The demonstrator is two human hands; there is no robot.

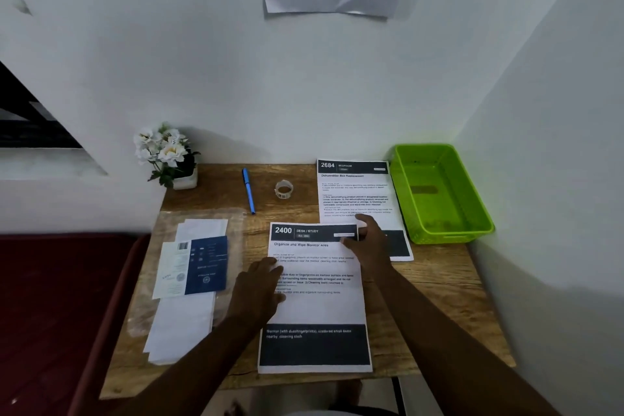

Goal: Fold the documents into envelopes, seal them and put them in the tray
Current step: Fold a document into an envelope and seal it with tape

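Observation:
A printed document headed 2400 (pixel 317 307) lies flat on the wooden desk (pixel 439 284) in front of me. My left hand (pixel 260 290) rests flat on its left edge, fingers spread. My right hand (pixel 369 240) presses on its top right corner, partly over a second document headed 2684 (pixel 354 192) lying behind it. A pile of white envelopes (pixel 184 321) with a blue and white label card (pixel 194 267), in clear wrapping, lies at the left. The green tray (pixel 439 192) stands at the back right and holds nothing that I can see.
A blue pen (pixel 249 190) and a small roll of tape (pixel 283 189) lie at the back of the desk. A white pot of white flowers (pixel 170 155) stands in the back left corner. White walls close off the back and right. A dark red surface (pixel 50 314) lies left.

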